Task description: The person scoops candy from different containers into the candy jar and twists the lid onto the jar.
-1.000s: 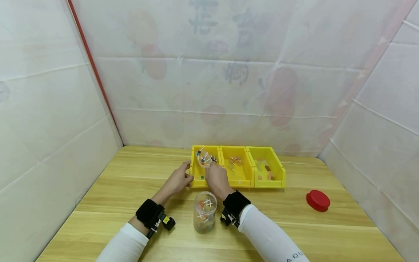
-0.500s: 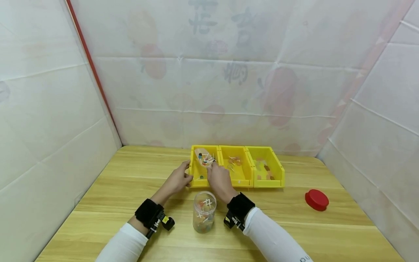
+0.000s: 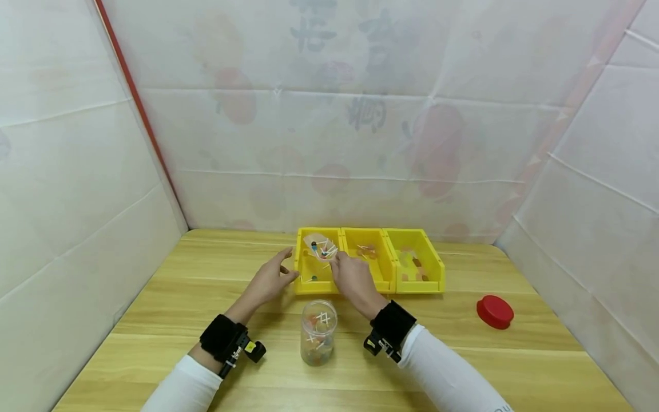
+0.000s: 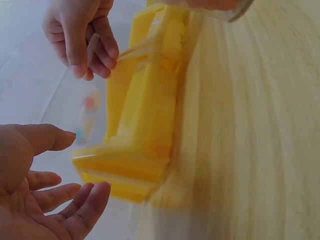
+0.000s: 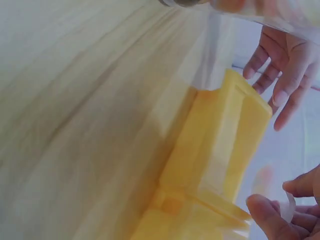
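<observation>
A light wooden desk with long plank grain fills the lower part of the head view. White sheeting walls close it in on the left, back and right. Faded red fruit prints and dark characters show through the back sheet. A thin red pole runs down the left corner. The light is soft and even.

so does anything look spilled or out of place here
Nothing is spilled. The one oddity: the jar stands open while its red lid lies far off to the right on the table. The three yellow bins sit in a neat row.
</observation>
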